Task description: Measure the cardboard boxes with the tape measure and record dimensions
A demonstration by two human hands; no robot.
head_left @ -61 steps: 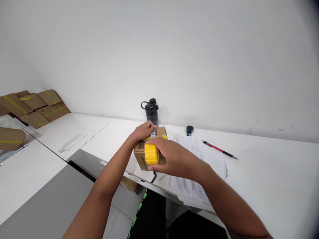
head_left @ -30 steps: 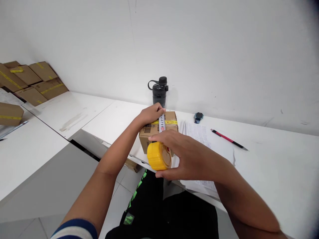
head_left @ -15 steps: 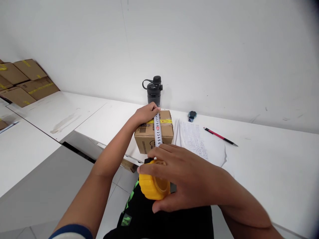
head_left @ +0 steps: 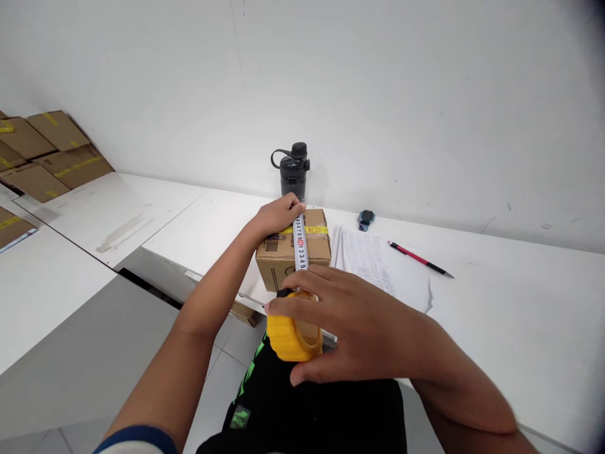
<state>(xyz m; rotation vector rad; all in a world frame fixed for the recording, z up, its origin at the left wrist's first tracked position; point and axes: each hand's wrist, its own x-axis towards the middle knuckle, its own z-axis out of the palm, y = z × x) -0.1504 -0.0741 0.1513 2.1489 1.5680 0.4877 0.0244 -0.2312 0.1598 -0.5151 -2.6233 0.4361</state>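
Observation:
A small cardboard box (head_left: 273, 265) with yellow tape stands at the near edge of the white table. Across its top, front to back, runs the white blade (head_left: 300, 243) of a tape measure, numbers facing up. At the box's far edge my left hand (head_left: 278, 214) is closed, pinching the blade's end. My right hand (head_left: 331, 315) grips the yellow tape measure case (head_left: 288, 337) just in front of the box, fingers over its top and thumb underneath. Part of the blade near the case is hidden behind my right fingers.
Behind the box stands a black bottle (head_left: 293, 173) by the wall. Right of it lie a watch (head_left: 366, 219), written papers (head_left: 363, 258) and a red and black pen (head_left: 420, 259). Several taped cartons (head_left: 61, 161) are piled at the far left.
My right hand has moved slightly up and toward the box with the tape measure case, and less blade shows. My left hand stays at the far edge.

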